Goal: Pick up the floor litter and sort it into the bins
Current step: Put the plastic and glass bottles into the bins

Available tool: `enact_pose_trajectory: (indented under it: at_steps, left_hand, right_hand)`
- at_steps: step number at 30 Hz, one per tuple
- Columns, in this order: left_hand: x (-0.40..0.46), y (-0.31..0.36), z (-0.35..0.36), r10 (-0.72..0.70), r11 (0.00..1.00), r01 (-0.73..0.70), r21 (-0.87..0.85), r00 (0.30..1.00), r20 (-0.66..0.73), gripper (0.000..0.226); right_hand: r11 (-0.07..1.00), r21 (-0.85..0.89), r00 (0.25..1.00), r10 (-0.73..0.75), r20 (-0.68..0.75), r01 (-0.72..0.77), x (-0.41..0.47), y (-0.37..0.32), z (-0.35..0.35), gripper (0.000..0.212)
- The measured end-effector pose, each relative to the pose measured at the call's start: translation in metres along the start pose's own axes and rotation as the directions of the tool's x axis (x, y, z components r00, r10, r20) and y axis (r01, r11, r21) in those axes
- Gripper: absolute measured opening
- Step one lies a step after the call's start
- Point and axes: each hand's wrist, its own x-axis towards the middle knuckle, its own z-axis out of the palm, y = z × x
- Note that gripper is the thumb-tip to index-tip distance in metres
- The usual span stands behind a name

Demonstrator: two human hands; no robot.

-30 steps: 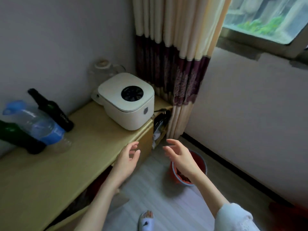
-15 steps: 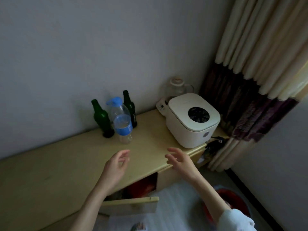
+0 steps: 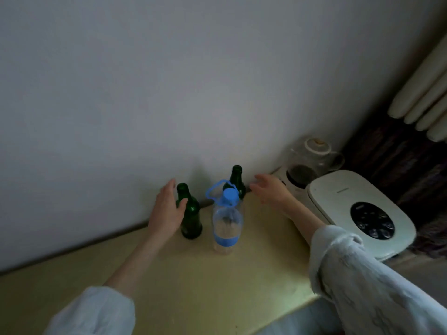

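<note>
The left hand (image 3: 167,209) lay spread against the near green bottle (image 3: 191,218); the right hand (image 3: 271,189) hovered spread just right of the far green bottle (image 3: 237,181).

Yellow surface (image 3: 169,281) against a grey wall. Far side, left to right: green glass bottle (image 3: 191,221), upright; clear plastic bottle (image 3: 226,228) with blue cap, loop and label band, upright, nearer; second green glass bottle (image 3: 236,181), upright, behind the plastic one. Left hand (image 3: 167,211), fingers spread, against the left green bottle, thumb across its neck. Right hand (image 3: 271,188), fingers spread, just right of the far green bottle, contact unclear. Right: white cooker (image 3: 358,211) with dark round panel; glass kettle (image 3: 307,163) behind it. Curtain (image 3: 411,131) far right.
</note>
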Motion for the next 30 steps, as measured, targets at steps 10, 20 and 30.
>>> enact_pose_trajectory:
  at_steps: [10, 20, 30]
  left_hand:
    - [0.052, -0.025, 0.010, -0.064, 0.983, 0.053, -0.178, 0.996, -0.056, 0.031]
    - [0.054, 0.011, -0.023, -0.018, 0.971, -0.056, -0.232, 0.951, -0.308, 0.030]
    - [-0.026, 0.198, -0.089, 0.382, 0.864, -0.497, -0.083, 0.753, -0.536, 0.030]
  right_hand:
    - [0.922, -0.374, 0.991, -0.128, -0.040, 0.103, 0.087, -0.040, 0.032, 0.035]
    - [0.964, -0.267, 0.958, -0.093, -0.273, 0.017, 0.037, -0.032, -0.022, 0.034]
    - [0.971, -0.132, 0.754, -0.239, -0.612, 0.200, -0.128, -0.026, -0.163, 0.033]
